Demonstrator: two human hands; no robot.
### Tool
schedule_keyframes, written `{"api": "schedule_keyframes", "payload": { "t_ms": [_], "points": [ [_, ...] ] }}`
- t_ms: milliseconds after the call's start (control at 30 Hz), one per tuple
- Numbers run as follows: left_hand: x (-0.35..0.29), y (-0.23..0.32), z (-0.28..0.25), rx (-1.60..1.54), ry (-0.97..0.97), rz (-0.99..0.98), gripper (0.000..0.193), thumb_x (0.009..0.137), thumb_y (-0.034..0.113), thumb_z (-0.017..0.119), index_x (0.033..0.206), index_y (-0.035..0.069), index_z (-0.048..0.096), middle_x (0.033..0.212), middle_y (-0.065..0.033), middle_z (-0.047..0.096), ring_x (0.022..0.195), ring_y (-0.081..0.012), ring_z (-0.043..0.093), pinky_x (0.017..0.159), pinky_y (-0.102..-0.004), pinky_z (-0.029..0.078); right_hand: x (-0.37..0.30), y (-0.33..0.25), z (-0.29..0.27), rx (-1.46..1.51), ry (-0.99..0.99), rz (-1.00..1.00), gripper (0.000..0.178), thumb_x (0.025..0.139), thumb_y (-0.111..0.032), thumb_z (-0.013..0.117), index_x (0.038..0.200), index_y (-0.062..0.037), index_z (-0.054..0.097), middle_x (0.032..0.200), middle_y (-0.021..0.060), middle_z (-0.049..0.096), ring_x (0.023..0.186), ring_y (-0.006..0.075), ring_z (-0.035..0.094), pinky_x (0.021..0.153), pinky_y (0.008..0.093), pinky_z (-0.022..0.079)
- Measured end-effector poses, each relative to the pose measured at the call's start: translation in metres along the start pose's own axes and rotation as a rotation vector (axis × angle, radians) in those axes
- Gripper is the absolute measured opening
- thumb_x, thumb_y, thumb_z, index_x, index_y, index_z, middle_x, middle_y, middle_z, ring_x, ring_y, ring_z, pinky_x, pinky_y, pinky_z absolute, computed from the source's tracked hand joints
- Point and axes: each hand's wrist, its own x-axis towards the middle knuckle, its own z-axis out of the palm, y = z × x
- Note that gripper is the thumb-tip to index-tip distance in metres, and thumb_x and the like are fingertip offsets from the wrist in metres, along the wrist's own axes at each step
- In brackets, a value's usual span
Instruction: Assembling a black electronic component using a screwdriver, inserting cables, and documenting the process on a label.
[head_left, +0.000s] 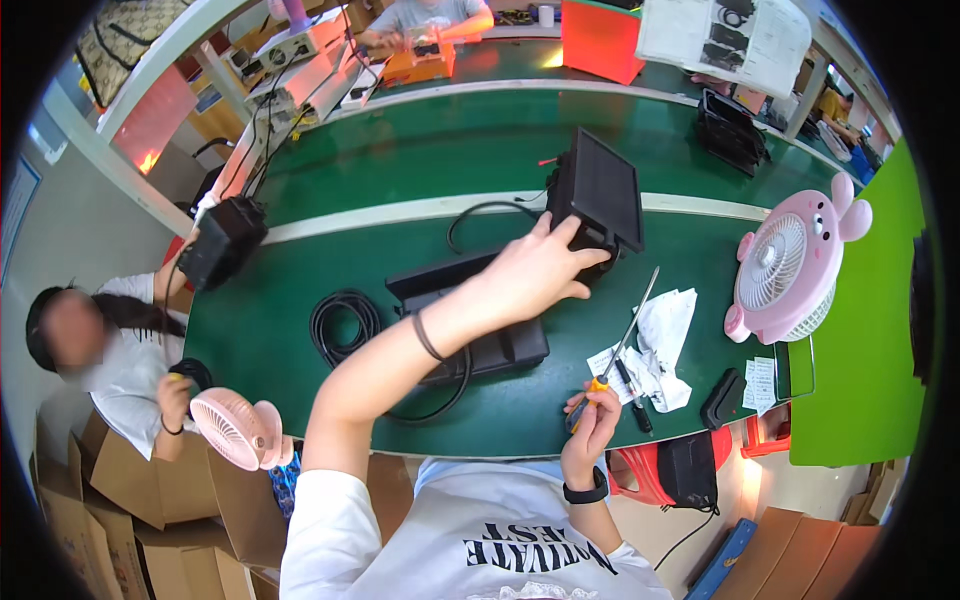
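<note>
My left hand (548, 262) reaches across to a black monitor (606, 195) with a flat dark screen, tilted up near the white divider strip. Its fingers are parted around the monitor's lower corner, gripping it; the underside is hidden. In my right hand (595, 418), at the front edge of the table, is a screwdriver (630, 325) with a yellow handle, its long shaft pointing up and away. Under my left forearm lies a black tray-like housing (490, 345), partly covered by the arm. A coiled black cable (343, 325) rests to its left.
Right of the screwdriver are crumpled white paper (665, 335), a black pen (633, 395) and a black plastic piece (722, 397). A pink fan (785, 262) stands far right, another pink fan (237, 428) at the near left edge. A co-worker at left holds a black device (225, 243).
</note>
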Motion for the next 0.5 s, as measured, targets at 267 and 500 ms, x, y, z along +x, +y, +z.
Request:
{"api": "schedule_keyframes", "payload": {
  "t_ms": [267, 500],
  "points": [
    [-0.099, -0.046, -0.012, 0.171, 0.131, -0.203, 0.042, 0.090, 0.046, 0.068, 0.119, 0.017, 0.072, 0.138, -0.0092, 0.058, 0.116, -0.0314, 0.061, 0.100, -0.0433, 0.046, 0.007, -0.020, -0.020, 0.043, -0.185, 0.186, 0.027, 0.098, -0.002, 0.056, 0.124, -0.0016, 0.052, 0.112, 0.0148, 0.065, 0.074, 0.0137, 0.060, 0.065, 0.0245, 0.049],
    [-0.139, -0.050, -0.010, 0.349, 0.291, -0.539, 0.038, 0.089, 0.049, 0.067, 0.102, 0.015, 0.079, 0.121, -0.0063, 0.066, 0.095, -0.0271, 0.068, 0.083, -0.0411, 0.053, 0.018, -0.065, -0.005, -0.438, -0.340, -0.123, 0.026, 0.081, 0.005, 0.070, 0.106, -0.0019, 0.069, 0.103, 0.0124, 0.074, 0.085, 0.0221, 0.071, 0.075, 0.0303, 0.054]
  ]
}}
